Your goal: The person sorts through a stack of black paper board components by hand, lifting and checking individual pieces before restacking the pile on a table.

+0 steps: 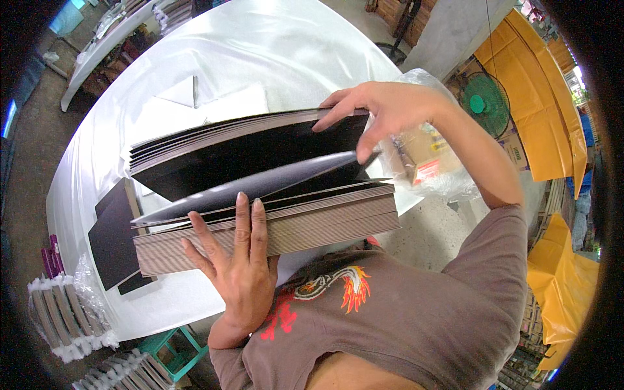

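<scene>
A thick stack of black boards with grey-brown edges (273, 234) lies across the white-covered table in front of me. Its upper part fans apart from the lower block. The spread fingers of my left hand (240, 266) lie against the near edge of the lower block, fingertips reaching its top. At the right end, my right hand (390, 114) is curled over the lifted black boards (260, 153), fingers on the upper bundle. Its thumb is at the corner of a bent, shiny black sheet (240, 192) between the two parts.
Loose black boards (114, 237) lie at the table's left. White pieces (179, 94) sit beyond the stack on the white table cover (273, 45). Clear plastic wrapping (429, 169) is to the right, near a green fan (484, 104). Wrapped bundles (68, 315) and a green stool (175, 351) stand lower left.
</scene>
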`<state>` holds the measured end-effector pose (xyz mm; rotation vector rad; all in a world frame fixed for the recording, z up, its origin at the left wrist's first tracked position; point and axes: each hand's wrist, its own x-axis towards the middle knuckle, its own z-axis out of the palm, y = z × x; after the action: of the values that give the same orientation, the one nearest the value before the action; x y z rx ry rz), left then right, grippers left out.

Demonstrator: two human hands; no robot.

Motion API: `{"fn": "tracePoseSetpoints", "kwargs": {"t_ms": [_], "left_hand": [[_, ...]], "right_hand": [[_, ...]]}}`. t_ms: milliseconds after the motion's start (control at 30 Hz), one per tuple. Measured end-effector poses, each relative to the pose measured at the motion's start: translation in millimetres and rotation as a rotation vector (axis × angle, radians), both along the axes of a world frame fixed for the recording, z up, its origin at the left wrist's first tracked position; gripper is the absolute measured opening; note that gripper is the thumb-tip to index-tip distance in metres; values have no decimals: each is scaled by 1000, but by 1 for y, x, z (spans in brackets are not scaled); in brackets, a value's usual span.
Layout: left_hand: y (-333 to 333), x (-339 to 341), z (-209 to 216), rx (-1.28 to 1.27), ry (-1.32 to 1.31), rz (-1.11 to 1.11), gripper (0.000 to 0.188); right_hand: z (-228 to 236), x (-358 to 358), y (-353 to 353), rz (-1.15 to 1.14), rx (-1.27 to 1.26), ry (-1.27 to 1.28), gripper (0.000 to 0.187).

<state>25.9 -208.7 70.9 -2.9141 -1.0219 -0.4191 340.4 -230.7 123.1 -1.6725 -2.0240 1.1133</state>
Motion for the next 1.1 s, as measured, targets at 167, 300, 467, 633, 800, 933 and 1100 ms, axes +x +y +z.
{"fn": "tracePoseSetpoints", "kwargs": {"t_ms": [167, 300, 467, 633, 800, 933, 1100], "left_hand": [[1, 0, -1, -9, -15, -9, 77], [1, 0, -2, -1, -7, -17, 77], [1, 0, -1, -12, -14, -15, 79], [2, -1, -2, -27, -33, -30, 82], [2, 0, -8, 8, -103, -26, 81], [-2, -4, -15, 102, -72, 22, 69], [-6, -3, -7, 143, 26, 45, 64]], "right_hand": [[-2, -7, 2, 60, 108, 111, 50], [-1, -7, -4, 31, 84, -113, 43], [-3, -17, -12, -1, 176, -197, 76], [1, -14, -11, 10, 135, -192, 86], [-6, -2, -4, -29, 108, -14, 55], [-15, -8, -4, -69, 233, 27, 47], [-22, -10, -6, -93, 261, -40, 43]]}}
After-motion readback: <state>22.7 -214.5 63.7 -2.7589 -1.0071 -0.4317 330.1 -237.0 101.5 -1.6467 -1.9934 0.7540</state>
